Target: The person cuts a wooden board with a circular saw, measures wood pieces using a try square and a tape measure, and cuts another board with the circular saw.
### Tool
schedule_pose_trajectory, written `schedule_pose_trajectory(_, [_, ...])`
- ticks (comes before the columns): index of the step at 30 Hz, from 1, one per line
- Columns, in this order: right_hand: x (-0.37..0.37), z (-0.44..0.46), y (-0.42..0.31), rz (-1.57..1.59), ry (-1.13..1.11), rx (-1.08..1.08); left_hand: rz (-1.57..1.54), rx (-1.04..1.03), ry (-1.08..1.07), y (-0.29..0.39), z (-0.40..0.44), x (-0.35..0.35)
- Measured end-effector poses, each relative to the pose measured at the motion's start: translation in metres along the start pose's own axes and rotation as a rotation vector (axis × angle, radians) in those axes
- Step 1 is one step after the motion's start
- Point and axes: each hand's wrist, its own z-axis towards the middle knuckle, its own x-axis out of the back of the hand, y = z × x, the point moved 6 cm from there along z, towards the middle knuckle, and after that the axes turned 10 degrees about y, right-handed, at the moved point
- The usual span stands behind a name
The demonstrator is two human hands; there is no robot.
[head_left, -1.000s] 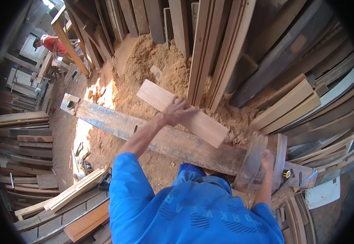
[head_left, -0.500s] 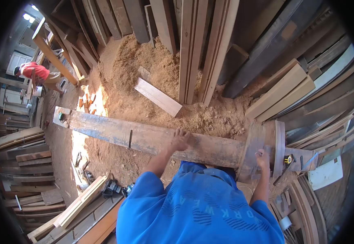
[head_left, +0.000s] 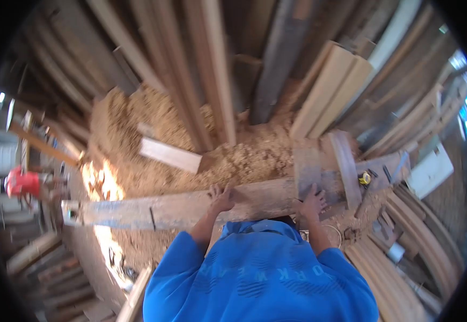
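My left hand (head_left: 221,197) lies with fingers spread on a long, worn plank bench (head_left: 260,196). Its fingertips reach the plank's far edge. My right hand (head_left: 313,204) is open, fingers apart, resting at the near part of a short flat board (head_left: 307,163) that lies crosswise over the bench. Right of that hand, a second wooden piece (head_left: 346,169) also crosses the bench. A yellow tape measure (head_left: 365,177) sits just beyond it, with small dark tools beside it.
Sawdust (head_left: 131,121) covers the floor ahead, with a loose offcut (head_left: 170,154) on it. Tall timbers (head_left: 217,80) lean beyond. A white panel (head_left: 431,170) stands at right. Far left, a person in red (head_left: 23,182) bends over.
The view has turned to the right. My right hand has gone from curled fingers to spread ones and moved left on the cross board. My left hand remains on the bench.
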Motion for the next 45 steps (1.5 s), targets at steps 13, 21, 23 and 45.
schedule_pose_trajectory(13, [-0.013, 0.029, 0.058, 0.125, -0.009, 0.002, 0.173, 0.050, -0.180, 0.009, 0.005, 0.006])
schedule_pose_trajectory(21, [0.015, 0.095, 0.047, 0.227, 0.260, 0.051, 0.176, 0.132, -0.296, 0.016, 0.016, 0.004])
schedule_pose_trajectory(23, [0.035, 0.139, 0.040, 0.282, 0.321, 0.046, 0.181, 0.139, -0.322, 0.018, 0.017, 0.007])
schedule_pose_trajectory(45, [0.334, 0.526, -0.151, 0.141, 0.573, 0.330, 0.244, 0.073, -0.368, 0.013, 0.019, 0.008])
